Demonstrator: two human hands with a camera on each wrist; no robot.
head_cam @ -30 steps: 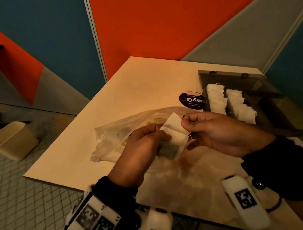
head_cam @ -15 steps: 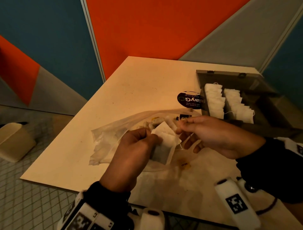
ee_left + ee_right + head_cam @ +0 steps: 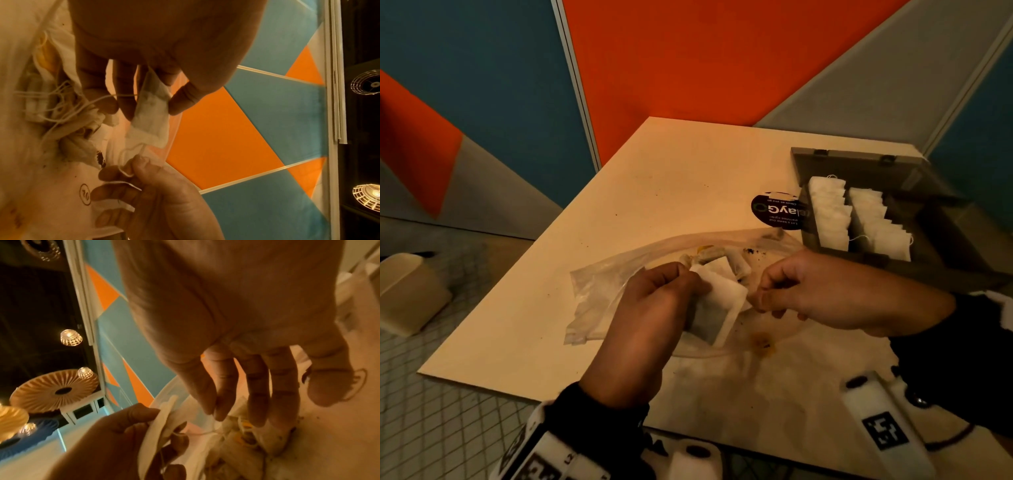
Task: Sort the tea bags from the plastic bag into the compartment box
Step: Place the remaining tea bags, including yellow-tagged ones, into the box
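Head view, nearest first: the left hand pinches one tea bag between thumb and fingers, held just above the plastic bag lying on the table. The right hand is closed in a pinch on the bag's string, which the left wrist view shows looped over its fingertips. My judgement: the step is freeing this string from the tangle of strings in the plastic bag; draw it out gently with the tea bag held steady, since a hard tug may tear the paper and spill leaf. Counts: one tea bag in hand; several more in the plastic bag, too jumbled to count. Far right, one box stands open with two rows of tea bags, their number unclear
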